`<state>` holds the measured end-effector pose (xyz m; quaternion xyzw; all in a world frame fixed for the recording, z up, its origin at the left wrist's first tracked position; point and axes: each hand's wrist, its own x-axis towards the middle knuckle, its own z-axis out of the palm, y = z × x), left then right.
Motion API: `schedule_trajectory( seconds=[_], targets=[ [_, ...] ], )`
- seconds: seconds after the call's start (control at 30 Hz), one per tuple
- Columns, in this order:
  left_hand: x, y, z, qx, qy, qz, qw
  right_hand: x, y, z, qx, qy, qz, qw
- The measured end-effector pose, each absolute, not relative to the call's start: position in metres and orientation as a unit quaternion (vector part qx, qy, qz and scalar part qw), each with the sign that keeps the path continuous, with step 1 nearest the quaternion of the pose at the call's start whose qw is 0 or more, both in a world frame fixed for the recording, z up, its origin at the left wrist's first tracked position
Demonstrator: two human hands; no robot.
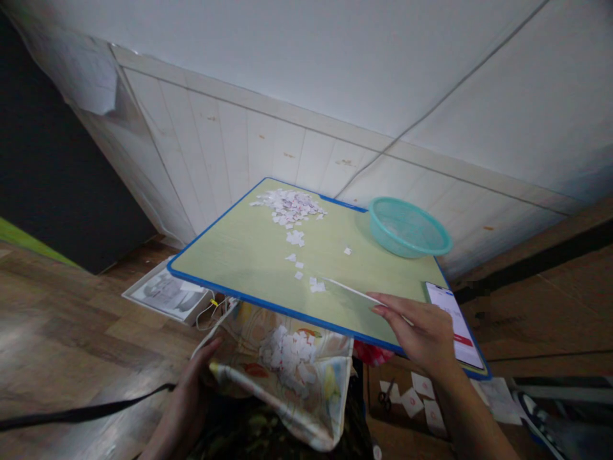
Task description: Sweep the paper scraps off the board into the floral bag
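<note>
My right hand (421, 329) pinches a thin white stick (352, 289) over the yellow-green tabletop (230, 236), its tip near a few small white paper pieces (317, 285). Farther back on the table lies a heap of paper scraps (292, 206), with loose pieces trailing towards the front edge. My left hand (204, 377) grips the left edge of a patterned cloth (249, 322), which hangs below the table's front edge. More white scraps (290, 358) rest in the cloth.
A turquoise basket (409, 227) stands at the table's back right. A phone (454, 326) lies along the right edge. At lower left is a white box (167, 294) on the floor. Scissors (385, 397) and white cards (412, 402) are below the table at right.
</note>
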<state>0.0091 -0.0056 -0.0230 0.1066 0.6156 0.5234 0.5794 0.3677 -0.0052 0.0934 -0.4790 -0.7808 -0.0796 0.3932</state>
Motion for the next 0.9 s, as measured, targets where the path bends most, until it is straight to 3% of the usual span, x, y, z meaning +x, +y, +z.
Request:
schedule_trajectory(
  seconds=[0.57, 0.9],
  targets=[
    [-0.008, -0.003, -0.035, 0.124, 0.634, 0.545, 0.535, 0.337, -0.030, 0.116, -0.426, -0.811, -0.001, 0.402],
    [-0.018, -0.002, -0.038, 0.154, 0.625, 0.564, 0.517, 0.332, 0.022, 0.096, -0.454, -0.773, -0.065, 0.437]
  ],
)
